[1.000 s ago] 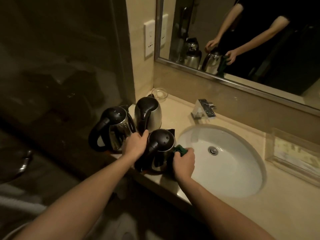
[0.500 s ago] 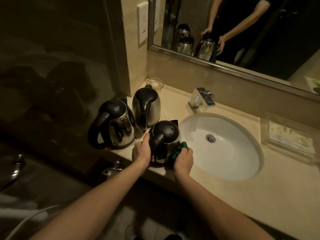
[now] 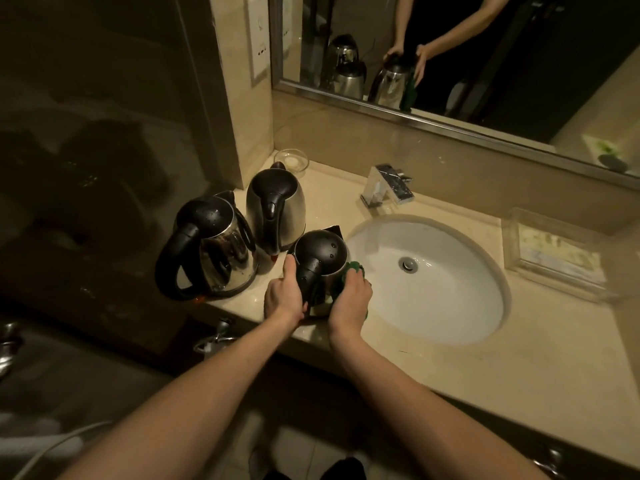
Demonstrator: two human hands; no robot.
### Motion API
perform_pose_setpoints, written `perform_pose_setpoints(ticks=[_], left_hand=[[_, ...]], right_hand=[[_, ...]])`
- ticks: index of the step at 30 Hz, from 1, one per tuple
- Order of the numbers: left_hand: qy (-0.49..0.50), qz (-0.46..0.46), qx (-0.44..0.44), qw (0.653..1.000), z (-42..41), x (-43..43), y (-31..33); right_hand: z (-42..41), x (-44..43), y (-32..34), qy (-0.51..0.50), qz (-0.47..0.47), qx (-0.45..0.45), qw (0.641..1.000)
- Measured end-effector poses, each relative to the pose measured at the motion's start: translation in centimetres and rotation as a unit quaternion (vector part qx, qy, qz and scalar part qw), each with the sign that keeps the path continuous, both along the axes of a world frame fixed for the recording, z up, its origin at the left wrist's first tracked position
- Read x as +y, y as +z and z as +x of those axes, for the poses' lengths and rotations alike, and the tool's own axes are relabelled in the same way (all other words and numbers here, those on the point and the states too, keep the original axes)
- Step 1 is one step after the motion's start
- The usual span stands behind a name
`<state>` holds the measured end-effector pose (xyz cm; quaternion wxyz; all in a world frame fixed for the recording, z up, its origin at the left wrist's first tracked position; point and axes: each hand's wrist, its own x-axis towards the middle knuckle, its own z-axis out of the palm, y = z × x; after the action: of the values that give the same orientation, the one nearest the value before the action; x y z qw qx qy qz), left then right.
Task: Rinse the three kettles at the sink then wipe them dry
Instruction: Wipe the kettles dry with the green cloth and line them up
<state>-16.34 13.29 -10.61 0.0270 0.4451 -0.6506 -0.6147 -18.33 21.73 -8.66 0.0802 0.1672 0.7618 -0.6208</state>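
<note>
Beside sink (image 3: 450, 306), left hand (image 3: 284, 296) grips near kettle (image 3: 320, 252), right hand (image 3: 349, 303) clutches cloth (image 3: 351, 270) against it; left kettle (image 3: 214, 251), rear kettle (image 3: 277, 202) adjacent.

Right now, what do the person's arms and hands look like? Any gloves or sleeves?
No gloves and no sleeves down here: both forearms are bare, and the left hand and right hand show no rings, watch or bracelets. The mirror shows a dark top.
</note>
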Motion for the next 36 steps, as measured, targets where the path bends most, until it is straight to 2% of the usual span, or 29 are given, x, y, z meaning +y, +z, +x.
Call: perform_pose_setpoints(ticks=[5,7,11,17,25,30,36], left_hand=[[-0.009,0.001,-0.001,1.000,-0.1,-0.2,0.0],[-0.011,0.000,-0.004,1.000,-0.1,-0.2,0.1],[-0.016,0.007,-0.005,1.000,-0.2,-0.3,0.2],[-0.026,0.014,-0.011,0.999,-0.2,-0.3,0.7],[-0.022,0.025,-0.006,0.999,-0.2,-0.2,0.8],[-0.015,0.030,-0.004,0.999,-0.5,-0.3,0.6],[-0.019,0.045,0.000,0.999,-0.7,-0.7,0.7]], right_hand=[[0.1,-0.8,-0.1,-0.001,-0.003,-0.031,1.000],[-0.1,-0.8,-0.2,0.005,-0.012,-0.076,0.997],[-0.1,-0.2,-1.1,-0.065,-0.190,-0.185,0.962],[0.0,0.0,0.7,-0.060,-0.205,-0.154,0.965],[-0.2,-1.1,1.2,-0.047,-0.134,-0.115,0.983],[-0.8,0.4,0.1,-0.042,-0.213,-0.211,0.953],[-1.7,1.0,0.1,-0.001,-0.249,-0.181,0.951]])
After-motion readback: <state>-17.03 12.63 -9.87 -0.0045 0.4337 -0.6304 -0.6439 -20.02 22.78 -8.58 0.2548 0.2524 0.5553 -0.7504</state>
